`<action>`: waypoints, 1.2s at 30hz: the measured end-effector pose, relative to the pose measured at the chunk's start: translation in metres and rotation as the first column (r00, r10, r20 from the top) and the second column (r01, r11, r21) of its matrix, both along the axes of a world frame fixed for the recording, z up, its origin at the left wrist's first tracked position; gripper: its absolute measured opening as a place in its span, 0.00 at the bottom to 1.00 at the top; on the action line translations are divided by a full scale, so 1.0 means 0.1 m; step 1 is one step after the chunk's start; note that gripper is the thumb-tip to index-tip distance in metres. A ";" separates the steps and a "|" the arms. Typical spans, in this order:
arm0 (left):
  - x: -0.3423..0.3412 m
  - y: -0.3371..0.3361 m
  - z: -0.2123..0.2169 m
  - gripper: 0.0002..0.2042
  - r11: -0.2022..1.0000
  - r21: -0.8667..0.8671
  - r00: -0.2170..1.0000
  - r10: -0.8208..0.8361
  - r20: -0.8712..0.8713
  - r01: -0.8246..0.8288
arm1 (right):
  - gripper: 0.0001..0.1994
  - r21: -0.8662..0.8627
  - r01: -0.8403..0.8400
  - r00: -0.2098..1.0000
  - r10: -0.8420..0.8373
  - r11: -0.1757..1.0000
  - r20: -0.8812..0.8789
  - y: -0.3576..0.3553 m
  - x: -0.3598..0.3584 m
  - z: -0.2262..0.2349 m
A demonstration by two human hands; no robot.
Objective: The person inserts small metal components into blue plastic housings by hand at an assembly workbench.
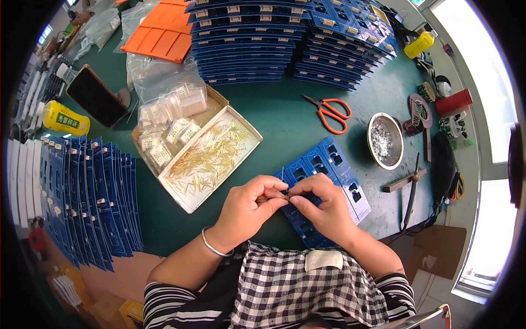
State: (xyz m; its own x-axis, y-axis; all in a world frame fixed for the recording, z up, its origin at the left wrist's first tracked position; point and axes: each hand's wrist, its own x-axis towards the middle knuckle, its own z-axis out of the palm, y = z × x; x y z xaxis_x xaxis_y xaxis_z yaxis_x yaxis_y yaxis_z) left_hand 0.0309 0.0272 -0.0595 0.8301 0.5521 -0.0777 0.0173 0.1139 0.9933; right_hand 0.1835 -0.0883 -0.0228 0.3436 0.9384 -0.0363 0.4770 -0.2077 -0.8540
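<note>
My left hand [253, 211] and my right hand [323, 211] meet fingertip to fingertip, both closed in a pinch. What they hold is too small to make out; a thin pale line sticks up beside the left fingertips. Beneath them lies a blue circuit board panel [344, 174] with dark cutouts, partly covered by my hands. To the left, an open cardboard box [253, 133] holds many loose, thin gold-coloured pieces [211, 156] and several small clear bags of parts [159, 151].
Tall stacks of blue boards [241, 55] stand at the back, more boards [90, 197] at left. Orange-handled scissors [333, 115], a bowl of metal scraps [386, 141] and a soldering iron [410, 202] lie right. A phone [97, 96] and yellow bottle [66, 119] stand left.
</note>
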 end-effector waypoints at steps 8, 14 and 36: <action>0.02 -0.01 0.05 0.10 0.993 0.121 1.000 0.000 0.017 -0.003 | 0.03 0.088 0.083 0.983 -0.067 0.993 -0.169 0.00 -0.04 -0.12; -0.01 0.05 -0.04 0.08 0.994 -0.023 0.992 0.110 0.069 -0.108 | 0.06 -0.077 0.054 0.998 -0.057 0.996 -0.041 -0.04 0.11 0.04; -0.02 0.06 -0.02 0.06 0.985 -0.090 0.982 0.154 0.112 -0.144 | 0.16 -0.060 -0.349 0.788 0.327 0.935 0.522 0.04 -0.02 -0.02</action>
State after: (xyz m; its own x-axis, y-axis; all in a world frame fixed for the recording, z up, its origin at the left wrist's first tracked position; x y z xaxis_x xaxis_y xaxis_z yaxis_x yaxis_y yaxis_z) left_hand 0.0291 0.0334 -0.0616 0.7450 0.6663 -0.0336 -0.1227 0.1865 0.9748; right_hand 0.1818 -0.0839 -0.0246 -0.0380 0.9951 0.0918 0.8820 0.0766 -0.4649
